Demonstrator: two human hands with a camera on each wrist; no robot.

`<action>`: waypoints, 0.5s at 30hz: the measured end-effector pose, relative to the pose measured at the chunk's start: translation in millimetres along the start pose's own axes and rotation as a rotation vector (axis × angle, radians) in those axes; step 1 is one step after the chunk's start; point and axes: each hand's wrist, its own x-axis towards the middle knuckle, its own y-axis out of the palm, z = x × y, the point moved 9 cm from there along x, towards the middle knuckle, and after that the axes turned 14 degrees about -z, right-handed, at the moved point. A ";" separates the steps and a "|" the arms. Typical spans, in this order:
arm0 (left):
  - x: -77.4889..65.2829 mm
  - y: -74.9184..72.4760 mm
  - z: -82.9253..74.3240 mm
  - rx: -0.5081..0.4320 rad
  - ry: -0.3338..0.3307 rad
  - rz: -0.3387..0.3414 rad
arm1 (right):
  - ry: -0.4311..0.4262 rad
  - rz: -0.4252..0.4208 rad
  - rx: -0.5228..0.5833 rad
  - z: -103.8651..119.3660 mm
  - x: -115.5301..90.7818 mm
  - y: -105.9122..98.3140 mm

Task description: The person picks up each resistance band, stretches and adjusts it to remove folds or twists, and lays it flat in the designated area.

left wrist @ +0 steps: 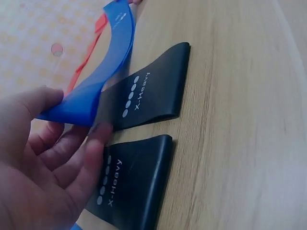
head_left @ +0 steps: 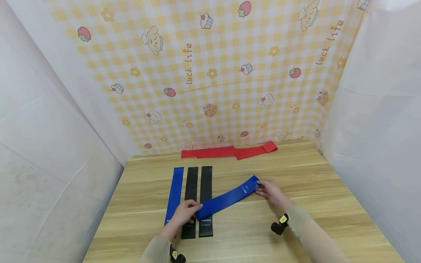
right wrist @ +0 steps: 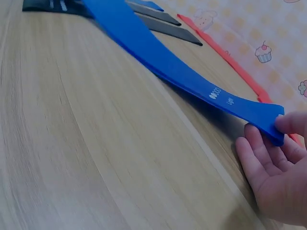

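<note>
Wood-look table (head_left: 246, 244), with a blue band (head_left: 228, 200) held slantwise above it, left end over a black band (head_left: 206, 182). Left hand (head_left: 182, 213) pinches that end, thumb on top; right hand (head_left: 273, 191) pinches the other, fingers loosely curled.

Three bands (head_left: 191, 186) lie side by side on the counter (head_left: 263, 241), lower centre-left; a held band (head_left: 228, 199) crosses above the rightmost; further bands (head_left: 215, 152) lie behind.
</note>
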 end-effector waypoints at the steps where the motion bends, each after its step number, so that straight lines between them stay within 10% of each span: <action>1: 1.3 0.5 2.2 -0.036 -0.031 0.001 | -0.009 0.004 -0.026 0.4 0.8 -0.6; 15: 12.6 1.3 16.6 -0.136 -0.167 -0.093 | -0.045 0.046 -0.363 2.5 12.4 -1.0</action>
